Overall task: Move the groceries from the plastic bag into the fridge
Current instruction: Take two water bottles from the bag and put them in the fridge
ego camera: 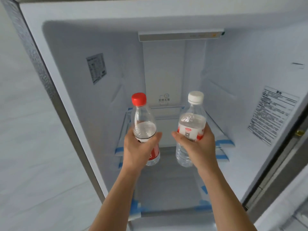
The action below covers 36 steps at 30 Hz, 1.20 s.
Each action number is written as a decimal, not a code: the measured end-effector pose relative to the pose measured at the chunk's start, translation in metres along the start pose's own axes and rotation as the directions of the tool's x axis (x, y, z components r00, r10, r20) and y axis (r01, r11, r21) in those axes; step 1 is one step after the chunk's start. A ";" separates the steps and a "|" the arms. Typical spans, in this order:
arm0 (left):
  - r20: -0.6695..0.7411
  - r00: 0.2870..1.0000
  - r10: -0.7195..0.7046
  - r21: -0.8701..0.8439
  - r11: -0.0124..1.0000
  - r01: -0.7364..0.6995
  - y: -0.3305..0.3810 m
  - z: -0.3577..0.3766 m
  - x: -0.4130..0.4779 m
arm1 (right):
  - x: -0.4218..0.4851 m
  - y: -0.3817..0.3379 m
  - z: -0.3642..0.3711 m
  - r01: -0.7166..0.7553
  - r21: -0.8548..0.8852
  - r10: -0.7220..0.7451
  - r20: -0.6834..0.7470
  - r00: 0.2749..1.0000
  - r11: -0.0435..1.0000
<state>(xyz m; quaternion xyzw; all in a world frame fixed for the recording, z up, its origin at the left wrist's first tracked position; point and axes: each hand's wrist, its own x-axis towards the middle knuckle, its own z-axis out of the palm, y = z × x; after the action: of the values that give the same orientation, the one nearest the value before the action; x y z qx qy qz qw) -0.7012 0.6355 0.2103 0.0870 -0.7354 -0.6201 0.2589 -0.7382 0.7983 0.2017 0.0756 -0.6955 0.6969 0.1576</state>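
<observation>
now both hands are carrying bottles upright toward the fridge [70, 67]: left hand [139, 148] is clamping its grip round the red-capped bottle [143, 124], right hand [195, 145] round the white-capped bottle [191, 124], over the glass shelf [215, 125] front edge, probably to stand them there.

Both bare arms come up from the 6 o'clock edge. The left arm [119, 197] slants toward 1 o'clock and the right arm [221, 197] toward 11 o'clock, so they draw closer at the wrists, which look straight. The hands are level, with the right hand [197, 147] at 3 o'clock of the left hand [138, 148], apart and with their backs to us. The left hand grips a red-capped bottle [143, 117], thumb lying toward 2 o'clock. The right hand grips a white-capped bottle [192, 117], thumb toward 10 o'clock. The thumb tips face each other without touching, and the other fingers are mostly hidden.
</observation>
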 end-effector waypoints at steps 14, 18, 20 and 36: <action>-0.001 0.998 -0.068 0.073 0.995 0.068 -0.032 0.027 0.088 | 0.077 0.038 0.051 -0.102 -0.051 0.104 0.032 0.994 0.993; 0.000 0.997 -0.073 0.096 0.993 0.073 -0.036 0.029 0.103 | 0.088 0.039 0.056 -0.110 -0.053 0.113 0.050 0.992 0.993; 0.011 0.998 -0.069 0.110 0.992 0.067 -0.039 0.032 0.110 | 0.094 0.041 0.058 -0.115 -0.049 0.118 0.054 0.992 0.992; 0.119 0.982 -0.148 0.518 0.853 0.066 -0.079 0.010 0.093 | 0.081 0.093 0.028 0.135 -0.857 -0.010 0.150 0.989 0.497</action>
<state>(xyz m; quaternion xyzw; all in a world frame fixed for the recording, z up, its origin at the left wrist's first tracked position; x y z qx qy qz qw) -0.8000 0.5855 0.1595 0.1454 -0.8854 -0.4208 0.1338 -0.8476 0.7815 0.1402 0.0593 -0.9551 0.2426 0.1594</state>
